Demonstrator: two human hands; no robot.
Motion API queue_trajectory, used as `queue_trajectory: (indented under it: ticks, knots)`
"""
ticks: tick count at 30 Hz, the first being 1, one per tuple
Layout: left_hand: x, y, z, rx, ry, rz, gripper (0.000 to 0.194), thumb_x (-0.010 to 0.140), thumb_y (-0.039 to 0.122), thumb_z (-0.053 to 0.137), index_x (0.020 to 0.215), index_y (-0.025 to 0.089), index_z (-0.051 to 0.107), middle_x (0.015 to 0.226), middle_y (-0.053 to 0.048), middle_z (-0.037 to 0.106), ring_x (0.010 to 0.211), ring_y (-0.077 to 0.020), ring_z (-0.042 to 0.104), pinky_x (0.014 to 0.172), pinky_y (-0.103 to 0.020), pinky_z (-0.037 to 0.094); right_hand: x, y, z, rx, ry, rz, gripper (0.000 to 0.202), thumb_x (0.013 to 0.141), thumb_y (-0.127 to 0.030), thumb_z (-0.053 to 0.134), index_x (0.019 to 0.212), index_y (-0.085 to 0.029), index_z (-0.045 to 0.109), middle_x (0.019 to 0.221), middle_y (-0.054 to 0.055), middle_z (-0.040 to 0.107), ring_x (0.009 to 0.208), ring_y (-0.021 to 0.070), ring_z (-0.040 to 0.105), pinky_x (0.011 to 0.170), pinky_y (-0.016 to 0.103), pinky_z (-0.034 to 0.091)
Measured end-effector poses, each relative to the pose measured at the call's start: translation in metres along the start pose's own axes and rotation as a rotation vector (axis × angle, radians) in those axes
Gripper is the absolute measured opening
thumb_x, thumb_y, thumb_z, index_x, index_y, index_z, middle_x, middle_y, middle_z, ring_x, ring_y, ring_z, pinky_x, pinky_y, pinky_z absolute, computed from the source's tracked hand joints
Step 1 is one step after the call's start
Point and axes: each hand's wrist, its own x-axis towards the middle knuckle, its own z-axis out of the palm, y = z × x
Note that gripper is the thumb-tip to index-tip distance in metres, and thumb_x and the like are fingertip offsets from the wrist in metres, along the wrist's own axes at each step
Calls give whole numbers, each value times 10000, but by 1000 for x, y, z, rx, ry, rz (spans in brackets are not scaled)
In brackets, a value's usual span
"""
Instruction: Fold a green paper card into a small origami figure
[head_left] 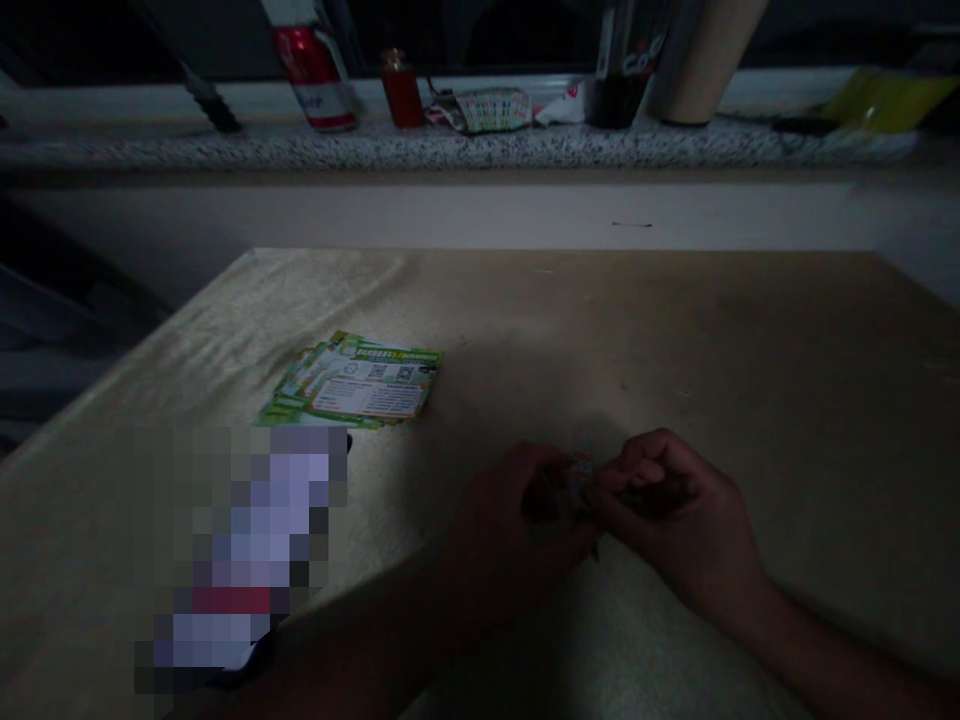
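Low in the middle of the view, my left hand [499,500] is curled around a small, partly see-through packet [579,472] with faint coloured print. The thumb and fingertips of my right hand [686,515] pinch the packet's right side, close against the left fingertips. Dim light and my fingers hide most of the packet, so its contents cannot be made out. Left of my hands, a fanned stack of green and white printed cards [367,385] lies on the table.
A blurred-out device with a lit screen [255,540] lies on the table [675,330] near my left forearm. Along the granite sill [225,150] stand a red and white can [315,80], a jar of red stuff [403,92], a crumpled wrapper [487,108] and a dark cola bottle [619,95].
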Motion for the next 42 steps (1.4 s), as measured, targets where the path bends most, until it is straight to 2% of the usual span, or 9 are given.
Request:
queue_trajectory:
  ticks: [6,13,16,21,23,27,32,39,42]
  knots:
    - [4,0,-3,-232,-68,-89,353,699,225,806,994,183,617,864,-29,699,751,-168,656,675,-286,527,1,4,-3,28,-65,81,278,703,-192,864,785,-231,601,677,-29,667,610,121,642,559,212,537]
    - [6,-1,-9,-442,-113,-156,397,657,197,867,949,177,600,826,13,651,705,-105,592,649,-226,488,3,1,-6,181,-152,154,281,698,-164,879,781,-226,618,665,-42,680,591,101,644,546,183,533]
    - [7,-5,-10,-511,-124,-159,412,638,157,865,960,173,608,850,4,653,728,-113,603,679,-244,497,3,2,-7,198,-162,147,254,715,-153,866,788,-221,633,684,-29,703,604,97,652,552,170,527]
    - [8,-13,-11,-571,-134,-122,419,651,185,874,987,178,625,887,-23,667,799,-156,639,728,-284,522,4,4,-7,159,-166,125,237,738,-186,852,817,-221,631,730,4,726,638,124,673,574,203,547]
    - [8,-13,-10,-571,-132,-125,408,664,194,867,991,178,624,902,-33,677,812,-164,645,738,-291,523,3,2,-7,107,-154,82,194,779,-211,817,836,-227,632,717,6,709,624,131,660,554,213,541]
    - [7,-10,-7,-516,-111,-97,349,702,212,816,986,172,616,901,-51,685,818,-176,649,743,-300,524,2,0,-6,-82,-90,-102,112,851,-196,720,862,-241,618,724,-4,668,628,132,651,558,222,539]
    - [4,-12,3,-210,11,11,218,818,184,664,1035,186,639,937,-63,713,822,-181,669,745,-301,536,-2,4,-3,-366,-37,-236,209,834,-154,711,946,-270,578,752,-14,707,650,155,708,567,237,567]
    - [3,-9,7,-80,111,-30,362,792,151,661,1151,200,666,1022,-62,767,899,-205,720,793,-318,570,-3,6,-1,-528,-38,-317,261,834,-203,728,1009,-283,551,670,-52,709,558,154,720,479,216,545]
    - [4,-7,5,-112,113,-70,402,787,131,654,1183,201,654,979,-49,780,843,-186,736,738,-289,580,-2,4,-2,-557,-43,-319,272,827,-185,713,1016,-280,543,639,-62,694,531,146,710,457,201,534]
